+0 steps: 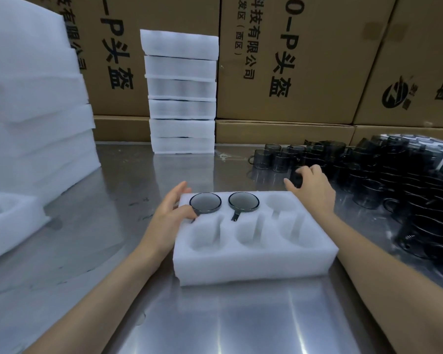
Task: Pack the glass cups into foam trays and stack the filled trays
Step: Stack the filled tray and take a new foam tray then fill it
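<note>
Right hand out over the near edge of the dark smoked-glass cups with handles, fingers curled onto one, though too blurred to call it a firm grip. Left hand resting against the left end of the white six-pocket foam tray, fingers relaxed beside the first cup, pinching nothing.

Behind, on the steel table, tall stack of filled white foam trays already standing, six layers high. Big loose pile of white foam sheets at far left.

In the working tray, far-left cup and far-middle cup seated. Far-right pocket and all three near pockets open. Four to go, then onto the stack, with plenty of cups waiting.
</note>
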`<state>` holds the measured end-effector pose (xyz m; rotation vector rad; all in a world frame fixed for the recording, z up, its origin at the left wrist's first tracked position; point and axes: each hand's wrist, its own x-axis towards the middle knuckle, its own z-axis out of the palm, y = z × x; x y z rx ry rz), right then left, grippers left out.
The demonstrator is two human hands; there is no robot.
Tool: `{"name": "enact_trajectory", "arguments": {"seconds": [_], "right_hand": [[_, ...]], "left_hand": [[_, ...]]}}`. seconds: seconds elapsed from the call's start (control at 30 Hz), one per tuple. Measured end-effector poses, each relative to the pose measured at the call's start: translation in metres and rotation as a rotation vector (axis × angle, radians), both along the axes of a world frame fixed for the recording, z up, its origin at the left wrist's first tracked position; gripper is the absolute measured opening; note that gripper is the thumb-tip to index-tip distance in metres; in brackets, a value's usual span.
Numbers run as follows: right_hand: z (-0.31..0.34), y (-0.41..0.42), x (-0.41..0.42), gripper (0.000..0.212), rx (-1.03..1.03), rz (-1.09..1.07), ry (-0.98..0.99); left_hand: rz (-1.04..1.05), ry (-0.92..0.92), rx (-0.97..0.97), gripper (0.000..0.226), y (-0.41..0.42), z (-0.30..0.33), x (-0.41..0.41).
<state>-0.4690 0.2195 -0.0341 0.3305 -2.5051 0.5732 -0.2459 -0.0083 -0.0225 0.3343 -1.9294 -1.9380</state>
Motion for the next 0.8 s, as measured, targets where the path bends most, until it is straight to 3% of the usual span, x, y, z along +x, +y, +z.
{"name": "enact_trajectory", "arguments": {"seconds": [0.23, 0.43, 0.6, 0.8], "right_hand": [[0.004, 0.016, 0.038, 0.046, -0.084, -0.054, 0.051], [0.001, 0.038, 0.073, 0.022, -0.293, 0.05, -0.087], [0.017, 0.041, 0.102, 0.063, -0.665, 0.205, -0.047], [0.047, 0.017, 0.133, 0.06, -0.513, 0.612, -0.017]], "left_hand": [[0.005, 0.015, 0.067, 0.085, -0.003, 0.003, 0.004], [0.001, -0.005, 0.071, 0.084, -0.006, 0.003, 0.01], [-0.019, -0.028, -0.005, 0.077, -0.006, 0.005, 0.018], [-0.02, -0.039, -0.054, 0.069, -0.005, 0.006, 0.021]]}}
